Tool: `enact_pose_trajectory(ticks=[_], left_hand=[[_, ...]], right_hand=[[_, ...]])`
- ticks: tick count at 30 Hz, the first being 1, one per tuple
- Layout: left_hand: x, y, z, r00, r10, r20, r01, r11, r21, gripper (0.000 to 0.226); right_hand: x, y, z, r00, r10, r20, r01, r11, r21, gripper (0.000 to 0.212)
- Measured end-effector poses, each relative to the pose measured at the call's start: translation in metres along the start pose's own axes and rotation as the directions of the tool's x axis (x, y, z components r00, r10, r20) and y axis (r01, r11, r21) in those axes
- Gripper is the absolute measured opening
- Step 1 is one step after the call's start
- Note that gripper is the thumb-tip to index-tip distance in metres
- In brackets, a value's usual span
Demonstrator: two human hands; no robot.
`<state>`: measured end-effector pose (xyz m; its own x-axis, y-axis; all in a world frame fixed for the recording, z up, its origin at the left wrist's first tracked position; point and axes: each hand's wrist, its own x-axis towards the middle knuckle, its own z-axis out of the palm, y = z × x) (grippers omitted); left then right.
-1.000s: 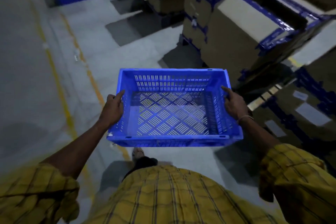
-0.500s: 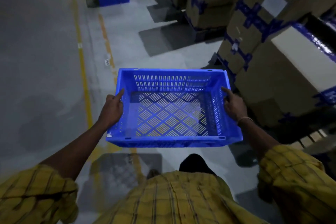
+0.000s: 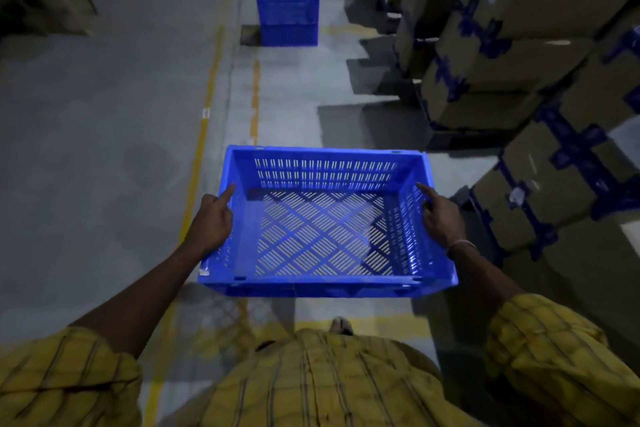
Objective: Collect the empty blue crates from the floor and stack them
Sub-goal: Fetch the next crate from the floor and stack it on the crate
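Blue plastic crate (image 3: 325, 218) sits level in front of my chest, carried above the floor (image 3: 104, 149), empty. Rectangular, thick rim, slotted walls, base cut in a diamond lattice of slits; grey concrete shows through the holes. My left hand (image 3: 211, 222) grasps the left wall, fingers curled under the rim, forefinger laid straight along the top edge. My right hand (image 3: 441, 218) grips the right wall the same way, forefinger pointing forward on the rim, thin bangle (image 3: 460, 244) at the wrist. Yellow checked sleeves and shirt (image 3: 322, 381) fill the bottom of the view.

Ahead, well apart from my load, a stack of blue crates (image 3: 287, 12) stands on the floor just right of a yellow painted line (image 3: 204, 114); a shorter orange line (image 3: 255, 97) runs beside it. Right side is walled by brown cardboard boxes (image 3: 519, 45) bound with blue tape, stacked high, close beside the carried crate's right edge. Dim light, hard shadows off the boxes.
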<state>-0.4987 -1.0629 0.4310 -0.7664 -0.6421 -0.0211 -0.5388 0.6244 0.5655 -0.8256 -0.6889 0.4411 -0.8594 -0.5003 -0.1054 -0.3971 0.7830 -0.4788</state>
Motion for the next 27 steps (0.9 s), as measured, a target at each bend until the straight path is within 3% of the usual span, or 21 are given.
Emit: enact_pose_trajectory(ticks=[12,21,27], left_hand=[[0.204,-0.024,-0.01,0.989,-0.107,-0.102,0.102,0.994,-0.048,0.058],[0.419,-0.08,-0.056,0.994,-0.088,-0.057,0.084,0.994,-0.069,0.058],[0.563,-0.103,-0.099,0.998,-0.038,-0.059,0.039,0.999,0.007,0.058]], right_hand=[[0.25,-0.079,-0.003,0.996,-0.071,0.057,0.07,0.997,0.014,0.055],[0.43,-0.176,0.034,0.996,-0.073,0.051,0.07,0.996,0.057,0.052],[0.54,-0.241,0.047,0.999,-0.053,0.003,0.053,0.996,0.068,0.051]])
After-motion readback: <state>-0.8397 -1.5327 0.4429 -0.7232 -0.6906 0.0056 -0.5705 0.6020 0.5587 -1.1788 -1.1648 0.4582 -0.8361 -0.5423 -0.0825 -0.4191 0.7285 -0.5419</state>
